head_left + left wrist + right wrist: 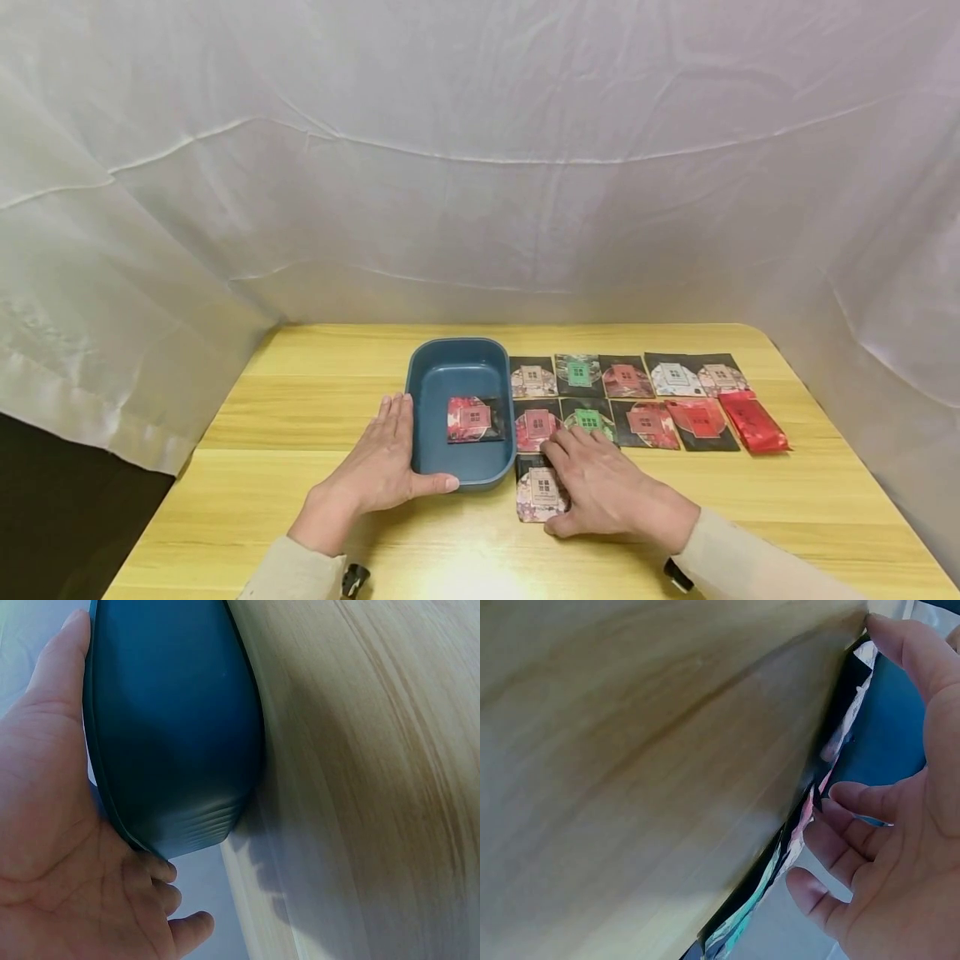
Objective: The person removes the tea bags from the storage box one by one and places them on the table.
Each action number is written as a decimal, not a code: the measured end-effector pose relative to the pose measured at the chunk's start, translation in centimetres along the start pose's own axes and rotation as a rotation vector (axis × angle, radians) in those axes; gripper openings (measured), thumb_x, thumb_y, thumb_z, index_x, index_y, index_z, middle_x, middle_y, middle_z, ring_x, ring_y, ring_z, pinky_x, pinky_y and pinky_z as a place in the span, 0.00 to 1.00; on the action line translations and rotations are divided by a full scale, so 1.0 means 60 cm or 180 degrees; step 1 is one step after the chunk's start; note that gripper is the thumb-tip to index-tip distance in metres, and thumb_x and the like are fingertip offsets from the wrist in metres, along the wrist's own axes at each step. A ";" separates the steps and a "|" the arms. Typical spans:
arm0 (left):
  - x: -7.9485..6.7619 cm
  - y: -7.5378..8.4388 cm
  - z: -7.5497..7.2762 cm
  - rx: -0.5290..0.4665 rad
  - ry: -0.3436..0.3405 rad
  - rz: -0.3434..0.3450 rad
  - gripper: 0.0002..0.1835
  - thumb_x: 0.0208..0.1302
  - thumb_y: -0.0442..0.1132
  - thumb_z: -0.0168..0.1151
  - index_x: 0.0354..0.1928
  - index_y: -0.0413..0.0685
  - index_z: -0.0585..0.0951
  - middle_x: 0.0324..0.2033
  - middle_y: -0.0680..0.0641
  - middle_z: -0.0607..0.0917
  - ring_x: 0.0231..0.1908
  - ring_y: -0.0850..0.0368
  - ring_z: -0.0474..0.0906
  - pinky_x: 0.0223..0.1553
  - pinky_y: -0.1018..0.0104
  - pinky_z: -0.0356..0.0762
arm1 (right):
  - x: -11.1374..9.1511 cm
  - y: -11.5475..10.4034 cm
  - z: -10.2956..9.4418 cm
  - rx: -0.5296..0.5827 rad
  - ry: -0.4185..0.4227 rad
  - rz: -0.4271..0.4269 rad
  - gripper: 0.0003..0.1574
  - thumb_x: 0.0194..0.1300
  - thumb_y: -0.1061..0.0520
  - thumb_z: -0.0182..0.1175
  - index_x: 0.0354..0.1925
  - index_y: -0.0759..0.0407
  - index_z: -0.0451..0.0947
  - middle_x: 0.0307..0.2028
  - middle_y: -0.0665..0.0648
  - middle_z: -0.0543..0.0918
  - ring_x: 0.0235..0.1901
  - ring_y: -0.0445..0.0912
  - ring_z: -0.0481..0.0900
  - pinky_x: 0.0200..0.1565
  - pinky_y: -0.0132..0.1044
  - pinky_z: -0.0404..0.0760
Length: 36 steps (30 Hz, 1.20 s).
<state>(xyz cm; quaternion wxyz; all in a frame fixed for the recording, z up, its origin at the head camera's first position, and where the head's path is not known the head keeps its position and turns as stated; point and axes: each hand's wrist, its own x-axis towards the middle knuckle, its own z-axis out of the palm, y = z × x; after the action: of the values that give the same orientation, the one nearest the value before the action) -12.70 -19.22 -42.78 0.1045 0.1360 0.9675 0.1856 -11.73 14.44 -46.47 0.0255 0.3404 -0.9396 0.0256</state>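
A dark blue rectangular tray (462, 473) stands on the wooden table with a red-and-black sachet (475, 419) lying inside it. My left hand (381, 462) rests along the tray's left side, fingers straight, thumb by the near corner. In the left wrist view, the palm and thumb lie along the tray's rim (95, 750). Right of the tray's near end lies a black sachet with a pale floral print (542, 492). My right hand (603, 483) holds this sachet at its right side, thumb at the near corner and forefinger at the far one.
Beyond my right hand, several flat sachets lie in two rows, among them a green-labelled one (579, 375) and a red-and-black one (702, 423). A puffier red packet (753, 422) ends the nearer row. A pale curtain (480, 208) hangs behind the table (322, 358).
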 end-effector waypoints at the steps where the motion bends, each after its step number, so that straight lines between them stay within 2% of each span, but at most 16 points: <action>1: 0.000 0.000 0.000 -0.0013 0.0008 0.0006 0.79 0.50 0.82 0.67 0.83 0.31 0.41 0.83 0.30 0.43 0.83 0.34 0.37 0.82 0.39 0.45 | 0.000 0.001 -0.001 0.0004 -0.0002 0.0001 0.64 0.46 0.20 0.72 0.66 0.62 0.75 0.58 0.58 0.80 0.56 0.51 0.75 0.57 0.51 0.79; 6: -0.001 -0.001 0.000 -0.0025 -0.0001 0.0001 0.79 0.51 0.82 0.67 0.83 0.31 0.41 0.83 0.30 0.42 0.84 0.34 0.36 0.82 0.39 0.45 | 0.003 0.006 -0.012 0.0067 -0.0013 0.0008 0.68 0.48 0.18 0.71 0.69 0.64 0.73 0.62 0.61 0.79 0.61 0.55 0.76 0.65 0.59 0.77; 10: 0.000 0.001 -0.001 -0.0029 0.0000 -0.0008 0.79 0.50 0.82 0.67 0.83 0.31 0.41 0.83 0.30 0.43 0.84 0.34 0.36 0.82 0.39 0.45 | 0.015 0.017 -0.031 0.0068 0.0126 -0.0016 0.65 0.52 0.19 0.70 0.68 0.65 0.73 0.61 0.62 0.80 0.60 0.56 0.77 0.64 0.59 0.79; 16: -0.001 0.001 -0.002 0.0007 0.0001 -0.0004 0.80 0.50 0.83 0.67 0.83 0.30 0.42 0.83 0.29 0.44 0.84 0.34 0.37 0.82 0.38 0.46 | 0.060 0.028 -0.071 0.0034 0.0577 -0.0085 0.52 0.61 0.31 0.73 0.65 0.68 0.75 0.59 0.65 0.81 0.59 0.58 0.79 0.65 0.56 0.80; 19: -0.001 0.001 -0.001 0.0011 0.0008 -0.0002 0.79 0.50 0.83 0.67 0.83 0.30 0.42 0.83 0.29 0.44 0.83 0.34 0.37 0.82 0.38 0.46 | 0.091 0.023 -0.087 0.0020 0.0628 -0.0167 0.50 0.63 0.35 0.73 0.66 0.70 0.75 0.60 0.66 0.81 0.60 0.58 0.79 0.67 0.55 0.79; 25: -0.001 0.001 0.002 0.0000 -0.0019 0.0013 0.78 0.52 0.81 0.67 0.83 0.30 0.42 0.83 0.29 0.44 0.84 0.34 0.37 0.83 0.40 0.46 | 0.151 -0.009 -0.101 0.0030 0.0371 -0.0193 0.50 0.64 0.36 0.73 0.69 0.70 0.73 0.63 0.67 0.80 0.62 0.59 0.78 0.67 0.52 0.79; 31: 0.000 0.000 0.003 0.0011 0.0000 0.0031 0.77 0.53 0.80 0.68 0.82 0.29 0.43 0.83 0.29 0.45 0.84 0.34 0.37 0.82 0.39 0.47 | 0.200 -0.038 -0.090 -0.0207 -0.0073 -0.0206 0.49 0.65 0.33 0.71 0.69 0.65 0.73 0.61 0.63 0.80 0.58 0.55 0.77 0.64 0.50 0.81; 36: 0.000 -0.002 0.003 0.0015 0.0030 0.0050 0.77 0.53 0.80 0.68 0.82 0.29 0.43 0.83 0.29 0.45 0.83 0.33 0.38 0.82 0.38 0.48 | 0.224 -0.045 -0.078 -0.0359 -0.0346 -0.0204 0.52 0.60 0.30 0.74 0.67 0.64 0.75 0.60 0.61 0.82 0.60 0.54 0.78 0.71 0.49 0.75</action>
<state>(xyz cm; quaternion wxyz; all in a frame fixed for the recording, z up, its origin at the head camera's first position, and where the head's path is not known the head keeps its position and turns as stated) -12.69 -19.25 -42.96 0.0982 0.1430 0.9673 0.1848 -20.16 4.10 -40.86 -0.0056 0.3693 -0.9281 -0.0467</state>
